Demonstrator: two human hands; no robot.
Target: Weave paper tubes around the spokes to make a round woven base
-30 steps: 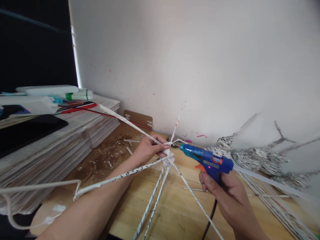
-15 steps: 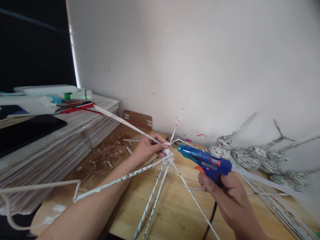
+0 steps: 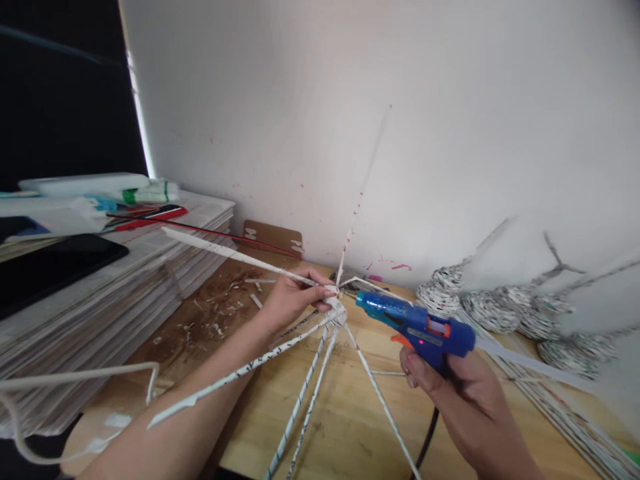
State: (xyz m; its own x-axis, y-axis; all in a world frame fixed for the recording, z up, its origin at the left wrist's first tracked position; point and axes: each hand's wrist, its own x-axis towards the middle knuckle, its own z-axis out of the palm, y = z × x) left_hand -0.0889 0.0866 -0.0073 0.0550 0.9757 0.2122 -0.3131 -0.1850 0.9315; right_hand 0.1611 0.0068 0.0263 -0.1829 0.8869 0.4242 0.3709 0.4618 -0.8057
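Observation:
My left hand (image 3: 303, 293) pinches a rolled paper tube close to the hub of a paper-tube frame (image 3: 338, 316). From that hub several thin rolled newspaper tubes (image 3: 315, 380) spread out like spokes, toward me, to the left and up against the wall. My right hand (image 3: 450, 387) is closed round the handle of a blue hot glue gun (image 3: 417, 323), its red light lit and a clear glue stick (image 3: 530, 365) sticking out behind. The gun's nozzle points left, right beside the hub and my left fingertips; whether it touches is too small to tell.
Woven newspaper pieces (image 3: 493, 310) lie along the wall at right, beside a bundle of paper tubes (image 3: 555, 413). A tall newspaper stack (image 3: 200, 220) holds a black phone (image 3: 65, 263) and a red-handled tool (image 3: 150, 219). Paper scraps litter the wooden table (image 3: 280, 433).
The glue gun has shifted slightly right, its nozzle staying near the hub. The long tube under my left hand has swung down at its far end, away from the red tool.

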